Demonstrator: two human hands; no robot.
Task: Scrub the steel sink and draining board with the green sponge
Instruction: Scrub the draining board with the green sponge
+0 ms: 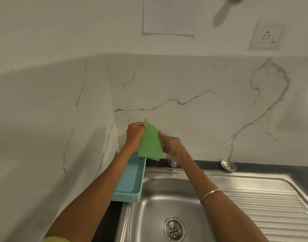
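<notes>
A flat green sponge (pixel 151 142), thin like a scouring pad, hangs in the air in front of the marble wall, above the back left corner of the steel sink (pixel 155 194). My left hand (pixel 134 132) pinches its upper left corner. My right hand (pixel 170 144) grips its right edge. The sink bowl lies below my arms, with its round drain (pixel 173 230) near the bottom of the view. The ribbed draining board (pixel 264 208) stretches to the right of the bowl. A tap (pixel 172 162) stands behind the bowl, mostly hidden by my right hand.
A light blue plastic tray (pixel 130 182) sits left of the sink against the wall. A steel sink strainer (pixel 228 165) rests on the dark counter behind the draining board. A wall socket (pixel 266 35) is high on the right. Marble walls close in on the left and back.
</notes>
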